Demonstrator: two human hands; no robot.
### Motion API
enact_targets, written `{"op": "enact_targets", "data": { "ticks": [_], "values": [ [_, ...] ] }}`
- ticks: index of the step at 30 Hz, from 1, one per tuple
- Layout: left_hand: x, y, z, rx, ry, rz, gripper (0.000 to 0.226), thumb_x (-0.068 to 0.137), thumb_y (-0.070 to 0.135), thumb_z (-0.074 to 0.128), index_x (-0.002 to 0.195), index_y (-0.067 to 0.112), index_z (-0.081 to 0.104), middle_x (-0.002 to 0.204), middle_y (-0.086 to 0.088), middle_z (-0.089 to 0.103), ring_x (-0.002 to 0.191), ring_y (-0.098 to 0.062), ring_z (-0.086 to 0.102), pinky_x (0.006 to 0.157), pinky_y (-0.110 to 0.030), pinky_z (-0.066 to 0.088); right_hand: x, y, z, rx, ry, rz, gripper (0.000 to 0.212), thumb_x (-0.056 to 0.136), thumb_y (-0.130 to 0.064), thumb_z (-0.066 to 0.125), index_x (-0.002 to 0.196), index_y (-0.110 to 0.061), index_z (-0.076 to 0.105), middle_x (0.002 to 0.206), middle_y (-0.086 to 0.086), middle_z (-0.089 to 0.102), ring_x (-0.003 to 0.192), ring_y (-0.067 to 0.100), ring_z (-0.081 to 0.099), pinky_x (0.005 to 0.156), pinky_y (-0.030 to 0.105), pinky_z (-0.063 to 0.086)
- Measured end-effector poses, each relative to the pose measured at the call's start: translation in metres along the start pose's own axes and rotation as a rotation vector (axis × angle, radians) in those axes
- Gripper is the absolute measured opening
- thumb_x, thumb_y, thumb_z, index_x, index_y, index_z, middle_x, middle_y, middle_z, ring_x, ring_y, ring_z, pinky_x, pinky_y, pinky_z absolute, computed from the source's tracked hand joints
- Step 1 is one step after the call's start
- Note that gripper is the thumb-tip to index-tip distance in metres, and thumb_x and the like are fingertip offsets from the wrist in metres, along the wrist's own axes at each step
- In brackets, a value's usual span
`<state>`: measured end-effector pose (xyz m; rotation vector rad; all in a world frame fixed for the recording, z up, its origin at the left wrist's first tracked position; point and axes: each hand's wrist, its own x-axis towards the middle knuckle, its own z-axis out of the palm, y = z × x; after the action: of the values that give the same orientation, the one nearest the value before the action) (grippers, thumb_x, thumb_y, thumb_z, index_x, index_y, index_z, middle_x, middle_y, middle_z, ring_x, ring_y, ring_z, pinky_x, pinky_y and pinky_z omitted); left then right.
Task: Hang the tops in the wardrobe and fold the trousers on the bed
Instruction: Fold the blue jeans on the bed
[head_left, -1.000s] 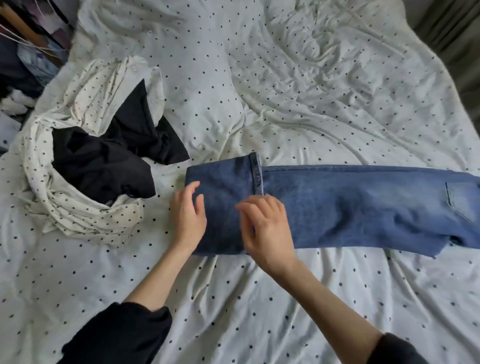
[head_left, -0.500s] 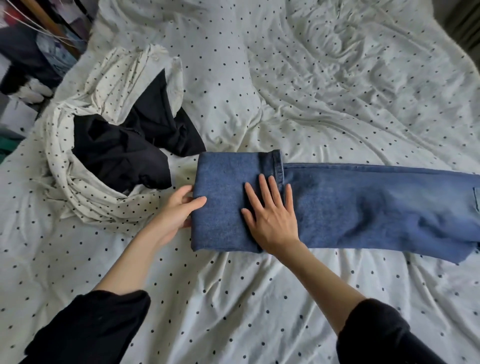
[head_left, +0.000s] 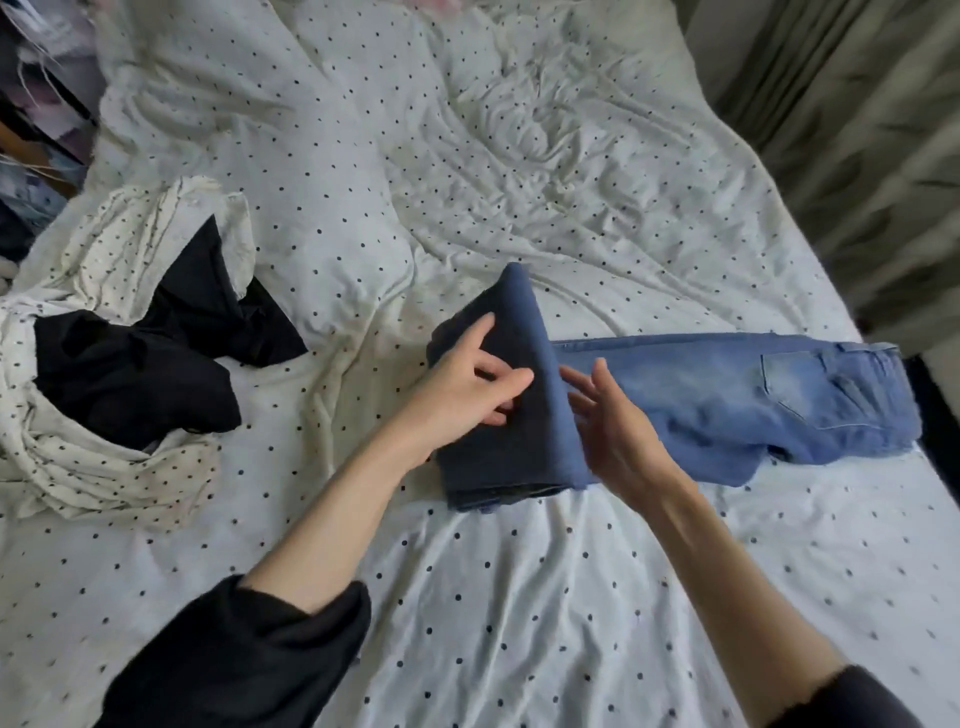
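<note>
No legible text, labels, brand marks, numbers or signs found anywhere in the head view. Nothing readable on the jeans (head_left: 727, 395), the polka-dot duvet cover (head_left: 519, 597) or the clothing pile.

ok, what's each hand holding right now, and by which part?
Left hand grips the jeans by the raised folded leg-end section, thumb on top. Right hand is open beside the fold, holding nothing.

You see matt blue denim jeans (head_left: 727, 395), a crumpled, dotted white cotton-like duvet cover (head_left: 519, 597), soft matt black cloth (head_left: 135, 379) and a thin, wrinkled, dotted cream garment (head_left: 104, 467).
</note>
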<state>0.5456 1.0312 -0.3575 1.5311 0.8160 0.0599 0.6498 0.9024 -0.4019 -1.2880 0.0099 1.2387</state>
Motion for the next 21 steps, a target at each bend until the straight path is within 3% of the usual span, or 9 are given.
{"op": "enact_targets", "data": {
  "ticks": [2, 4, 7, 9, 12, 14, 16, 18, 21],
  "values": [
    [0.009, -0.008, 0.022, 0.071, -0.094, -0.045, 0.074, 0.091, 0.025, 0.058, 0.15, 0.026, 0.013, 0.102, 0.013, 0.06, 0.098, -0.011, 0.062, 0.088, -0.033, 0.053, 0.001, -0.006, -0.019, -0.136, 0.103, -0.059, 0.035, 0.099, -0.046, 0.034, 0.106, -0.029, 0.064, 0.114, -0.008, 0.066, 0.11, 0.014, 0.057, 0.097, 0.033, 0.043],
    [0.016, -0.023, 0.033, 0.135, -0.081, -0.08, 0.063, 0.093, 0.024, 0.056, 0.147, 0.023, 0.024, 0.116, 0.008, 0.058, 0.103, -0.013, 0.059, 0.091, -0.032, 0.05, 0.003, -0.005, -0.038, -0.375, 0.23, -0.119, 0.031, 0.098, -0.039, 0.041, 0.116, -0.023, 0.061, 0.116, -0.006, 0.063, 0.11, 0.012, 0.053, 0.096, 0.031, 0.039],
    [0.022, -0.05, 0.026, 0.197, 0.24, -0.103, 0.045, 0.092, 0.014, 0.056, 0.136, 0.015, 0.043, 0.119, -0.006, 0.056, 0.09, -0.011, 0.054, 0.077, -0.022, 0.044, 0.007, 0.009, -0.053, -0.845, 0.322, -0.233, 0.021, 0.096, -0.026, 0.046, 0.111, -0.015, 0.056, 0.109, 0.005, 0.057, 0.105, 0.022, 0.05, 0.091, 0.03, 0.036],
    [0.023, -0.064, 0.014, 0.217, 0.42, -0.18, 0.044, 0.092, 0.013, 0.056, 0.134, 0.011, 0.044, 0.117, -0.01, 0.054, 0.092, -0.016, 0.053, 0.078, -0.027, 0.043, 0.006, 0.024, -0.051, -1.14, 0.37, -0.412, 0.034, 0.095, -0.017, 0.05, 0.127, -0.007, 0.054, 0.134, 0.013, 0.049, 0.125, 0.03, 0.042, 0.102, 0.03, 0.029],
    [0.023, -0.077, 0.008, 0.045, 0.378, -0.346, 0.046, 0.094, 0.017, 0.055, 0.137, 0.008, 0.04, 0.125, -0.009, 0.055, 0.109, -0.026, 0.057, 0.086, -0.036, 0.047, 0.01, 0.045, -0.037, -1.334, 0.327, -0.705, 0.044, 0.09, -0.013, 0.058, 0.132, -0.003, 0.051, 0.145, 0.022, 0.038, 0.136, 0.039, 0.035, 0.11, 0.045, 0.03],
    [0.024, -0.079, 0.011, -0.089, 0.342, -0.384, 0.035, 0.095, 0.018, 0.053, 0.128, 0.009, 0.047, 0.119, -0.004, 0.059, 0.103, -0.023, 0.06, 0.081, -0.033, 0.046, 0.019, 0.056, -0.034, -1.46, 0.262, -0.651, 0.05, 0.094, -0.028, 0.052, 0.14, -0.012, 0.043, 0.151, 0.016, 0.03, 0.14, 0.034, 0.027, 0.114, 0.044, 0.02],
    [0.024, -0.081, 0.011, -0.181, 0.339, -0.377, 0.009, 0.095, 0.015, 0.054, 0.103, 0.016, 0.057, 0.099, 0.004, 0.064, 0.083, -0.014, 0.06, 0.073, -0.029, 0.047, 0.03, 0.066, -0.039, -1.558, 0.218, -0.541, 0.055, 0.099, -0.04, 0.037, 0.148, -0.02, 0.026, 0.158, 0.008, 0.015, 0.145, 0.026, 0.013, 0.117, 0.039, 0.007],
    [0.023, -0.083, 0.007, -0.227, 0.316, -0.375, 0.009, 0.093, 0.01, 0.055, 0.089, 0.018, 0.058, 0.087, 0.007, 0.064, 0.074, -0.009, 0.059, 0.068, -0.027, 0.048, 0.038, 0.076, -0.046, -1.607, 0.204, -0.513, 0.056, 0.1, -0.043, 0.029, 0.151, -0.022, 0.017, 0.159, 0.006, 0.006, 0.146, 0.024, 0.005, 0.117, 0.038, 0.002],
    [0.021, -0.083, 0.004, -0.253, 0.275, -0.373, 0.014, 0.091, 0.002, 0.055, 0.088, 0.015, 0.06, 0.086, 0.004, 0.065, 0.074, -0.009, 0.06, 0.067, -0.026, 0.049, 0.041, 0.079, -0.045, -1.625, 0.189, -0.494, 0.056, 0.101, -0.041, 0.027, 0.151, -0.022, 0.013, 0.159, 0.007, 0.003, 0.146, 0.025, 0.003, 0.116, 0.039, 0.001]
  ]
}}
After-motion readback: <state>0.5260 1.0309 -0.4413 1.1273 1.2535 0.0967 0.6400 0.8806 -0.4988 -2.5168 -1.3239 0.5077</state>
